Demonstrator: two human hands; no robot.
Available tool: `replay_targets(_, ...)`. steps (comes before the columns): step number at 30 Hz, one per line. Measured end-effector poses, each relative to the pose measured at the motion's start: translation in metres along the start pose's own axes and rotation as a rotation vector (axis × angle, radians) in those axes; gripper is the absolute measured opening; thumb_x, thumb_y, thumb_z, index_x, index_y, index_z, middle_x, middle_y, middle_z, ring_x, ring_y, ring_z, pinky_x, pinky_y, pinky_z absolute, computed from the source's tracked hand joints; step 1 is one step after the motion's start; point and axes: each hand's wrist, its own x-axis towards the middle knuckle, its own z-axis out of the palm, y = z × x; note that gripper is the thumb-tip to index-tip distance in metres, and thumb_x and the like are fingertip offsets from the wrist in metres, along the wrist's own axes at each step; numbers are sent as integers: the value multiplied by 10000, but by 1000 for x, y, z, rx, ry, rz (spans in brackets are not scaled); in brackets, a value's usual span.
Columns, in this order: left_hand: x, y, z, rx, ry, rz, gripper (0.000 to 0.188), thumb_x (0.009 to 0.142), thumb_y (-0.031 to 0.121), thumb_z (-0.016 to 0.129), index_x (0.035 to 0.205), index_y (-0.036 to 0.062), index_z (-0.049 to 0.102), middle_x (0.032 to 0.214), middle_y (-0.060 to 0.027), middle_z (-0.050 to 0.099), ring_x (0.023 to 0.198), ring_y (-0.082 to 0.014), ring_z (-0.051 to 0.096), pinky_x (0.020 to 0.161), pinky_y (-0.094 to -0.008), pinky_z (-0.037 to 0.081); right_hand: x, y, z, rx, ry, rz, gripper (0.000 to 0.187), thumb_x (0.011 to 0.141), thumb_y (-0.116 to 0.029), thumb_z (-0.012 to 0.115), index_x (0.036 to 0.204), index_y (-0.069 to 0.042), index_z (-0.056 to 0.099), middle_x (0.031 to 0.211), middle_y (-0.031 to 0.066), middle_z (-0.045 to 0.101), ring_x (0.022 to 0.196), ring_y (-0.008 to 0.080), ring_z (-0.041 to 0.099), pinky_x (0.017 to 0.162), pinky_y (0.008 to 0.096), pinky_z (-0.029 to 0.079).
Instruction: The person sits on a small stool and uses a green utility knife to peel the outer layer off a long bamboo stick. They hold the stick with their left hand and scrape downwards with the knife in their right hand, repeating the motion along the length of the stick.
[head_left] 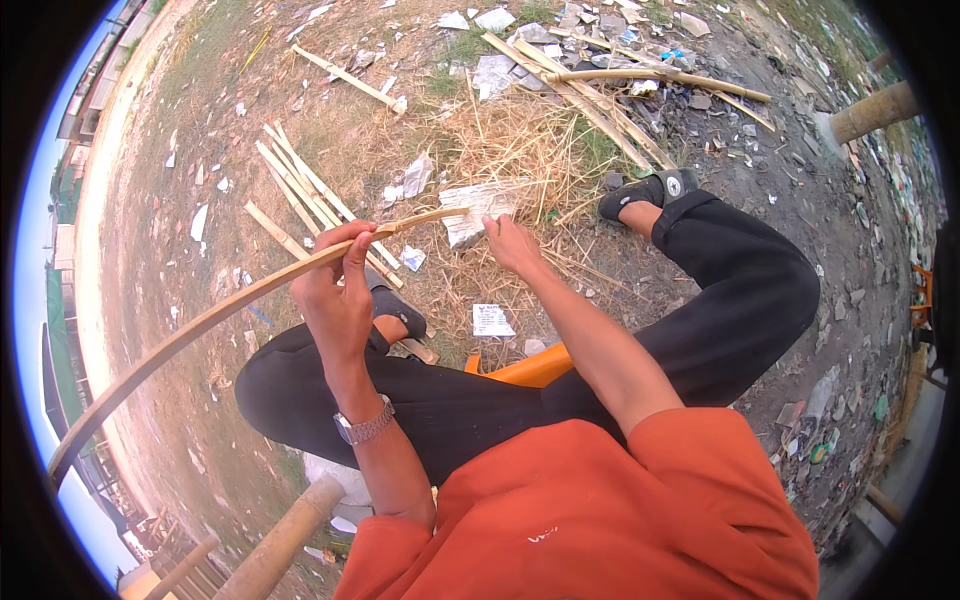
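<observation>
A long, thin bamboo strip (240, 298) runs from the far left rim to the middle of the view, looking curved there. My left hand (335, 295) is closed round it near its right-hand end, thumb and fingers pinching it. My right hand (512, 246) is just right of the strip's tip, its fingers closed together. Whatever those fingers hold, if anything, is hidden. Beneath the tip and close to my right hand, a pale, rough-surfaced block (458, 232) lies on the ground.
Several cut bamboo strips (312, 188) lie beyond my left hand, with longer pieces (590, 100) at the far right. Straw-like shavings (510, 140) cover the ground ahead. An orange seat (535, 368) shows between my legs. Bamboo poles (285, 540) stand at lower left and upper right.
</observation>
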Motion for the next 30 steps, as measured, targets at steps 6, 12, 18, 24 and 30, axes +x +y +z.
replay_targets(6,0,0,-1,26,69,-40,123,950,108,649,981,0,698,814,-60,726,718,-84,660,612,-230,493,-61,-74,-14,194,6,-136,495,1023,-422,346,1189,4,534,1038,317,648,1014,486,618,868,562,481)
replay_targets(12,-9,3,2,43,43,-10,113,947,117,655,976,20,706,782,-47,718,649,-53,606,555,-216,459,-10,-24,25,-58,81,-125,472,1034,-399,324,1105,0,566,946,322,648,918,488,633,826,563,492)
replay_targets(18,-10,-2,0,-8,-5,-10,92,941,75,647,981,7,695,870,-58,721,748,-84,641,647,-229,516,4,-17,46,-227,121,-118,454,1036,-398,353,1111,-21,595,961,257,690,950,425,673,831,520,535)
replay_targets(24,-11,10,6,-67,-39,-52,88,936,52,644,1004,12,682,941,-63,724,836,-128,681,735,-254,542,42,35,57,-369,135,-43,449,1043,-404,352,1097,-33,600,940,209,709,918,381,696,816,487,556)
replay_targets(30,-9,-5,0,-58,69,-101,116,961,87,623,1000,-6,682,926,-58,718,794,-87,639,696,-223,510,55,40,29,-408,44,-80,449,1033,-411,382,1117,-25,595,999,211,701,966,389,682,832,507,546)
